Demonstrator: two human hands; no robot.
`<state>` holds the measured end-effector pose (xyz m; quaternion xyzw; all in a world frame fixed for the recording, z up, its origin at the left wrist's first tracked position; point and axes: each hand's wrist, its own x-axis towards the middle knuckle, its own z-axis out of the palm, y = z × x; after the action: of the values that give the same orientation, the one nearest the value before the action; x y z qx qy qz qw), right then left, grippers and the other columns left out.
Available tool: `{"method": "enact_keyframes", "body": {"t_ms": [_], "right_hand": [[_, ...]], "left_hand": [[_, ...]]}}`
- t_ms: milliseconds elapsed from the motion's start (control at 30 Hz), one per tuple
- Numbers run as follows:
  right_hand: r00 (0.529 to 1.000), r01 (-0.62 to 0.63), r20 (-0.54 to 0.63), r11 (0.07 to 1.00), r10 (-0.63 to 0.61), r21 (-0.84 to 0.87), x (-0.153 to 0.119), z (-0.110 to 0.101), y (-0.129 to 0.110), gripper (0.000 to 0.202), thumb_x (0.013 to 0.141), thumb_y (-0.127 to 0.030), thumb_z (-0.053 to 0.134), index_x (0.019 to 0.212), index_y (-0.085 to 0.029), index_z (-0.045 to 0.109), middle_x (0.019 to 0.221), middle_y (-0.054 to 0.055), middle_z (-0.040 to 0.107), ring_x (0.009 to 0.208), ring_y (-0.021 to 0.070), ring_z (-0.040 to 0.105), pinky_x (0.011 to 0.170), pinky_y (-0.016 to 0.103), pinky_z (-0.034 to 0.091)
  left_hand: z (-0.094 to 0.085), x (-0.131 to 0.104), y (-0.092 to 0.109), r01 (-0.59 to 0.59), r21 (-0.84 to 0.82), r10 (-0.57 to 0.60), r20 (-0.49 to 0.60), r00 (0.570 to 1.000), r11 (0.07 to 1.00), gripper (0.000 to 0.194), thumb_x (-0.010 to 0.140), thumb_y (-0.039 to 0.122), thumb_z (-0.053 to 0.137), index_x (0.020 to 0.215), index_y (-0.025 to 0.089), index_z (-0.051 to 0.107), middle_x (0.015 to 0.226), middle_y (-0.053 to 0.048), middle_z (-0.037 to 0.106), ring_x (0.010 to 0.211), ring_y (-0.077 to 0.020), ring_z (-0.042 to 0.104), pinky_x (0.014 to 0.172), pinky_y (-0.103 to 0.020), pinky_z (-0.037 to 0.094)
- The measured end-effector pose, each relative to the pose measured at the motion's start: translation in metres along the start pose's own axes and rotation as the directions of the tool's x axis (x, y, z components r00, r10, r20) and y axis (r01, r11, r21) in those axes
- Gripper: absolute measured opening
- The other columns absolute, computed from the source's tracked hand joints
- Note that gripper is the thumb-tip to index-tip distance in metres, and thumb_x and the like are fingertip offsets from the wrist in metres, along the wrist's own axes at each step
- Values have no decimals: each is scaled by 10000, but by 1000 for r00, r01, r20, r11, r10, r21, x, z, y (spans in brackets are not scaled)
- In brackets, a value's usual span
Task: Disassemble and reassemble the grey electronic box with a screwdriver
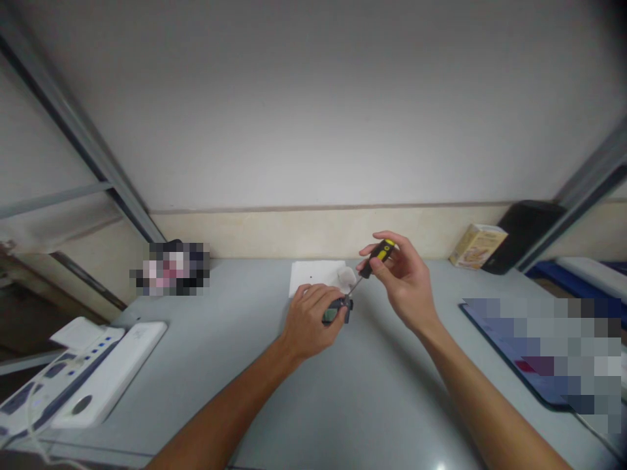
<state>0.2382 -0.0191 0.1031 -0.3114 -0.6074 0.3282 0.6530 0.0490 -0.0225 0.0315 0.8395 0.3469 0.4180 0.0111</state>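
My left hand (313,321) is closed around a small dark device with a greenish panel (331,314), steadying it low over the grey table. Much of the device is hidden by the fingers. Between the fingers of my right hand (409,284) is a screwdriver (381,256) with a black and yellow handle. Its thin shaft slants down to the left, and the tip meets the device's upper right part. Just behind the device lie a white sheet (301,274) with a tiny dark speck on it and a small whitish round piece (346,279).
At the left stand white power strips (122,372) with a cable. A yellowish box (477,247) leans by a black case (524,232) at the back right. A dark-edged mat (504,352) with blurred items lies at the right. A wall closes off the table's (206,346) far edge.
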Motion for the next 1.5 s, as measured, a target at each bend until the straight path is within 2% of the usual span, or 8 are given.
{"method": "enact_keyframes", "body": {"t_ms": [700,1233,1500], "right_hand": [[1000,-9,9,1000,9,-2,1,-2,4,360,896,-287,692,1232,-277,561,966,23,619,752,161,669,710,332,573],[1000,13,-7,1000,-12,28,0,-1,3,334,906,-279,684,1213,-271,554,973,23,621,767,166,681,747,347,574],[1000,-12,-22,999,13,34,2,-5,7,349,883,-311,710,1192,-267,556,953,18,615,748,168,677,719,342,582]], "left_hand": [[-1,0,-2,-2,2,2,14,1000,1000,146,938,236,597,1076,223,645,1077,-41,731,1020,-208,660,943,-416,432],[1,1,-3,-10,-3,10,-16,1000,1000,113,947,260,620,1047,224,661,1053,-28,732,994,-186,661,918,-391,452],[0,1,-3,-3,-20,4,13,1000,1000,135,954,274,603,1060,225,671,1061,-49,731,1003,-202,659,932,-411,448]]}}
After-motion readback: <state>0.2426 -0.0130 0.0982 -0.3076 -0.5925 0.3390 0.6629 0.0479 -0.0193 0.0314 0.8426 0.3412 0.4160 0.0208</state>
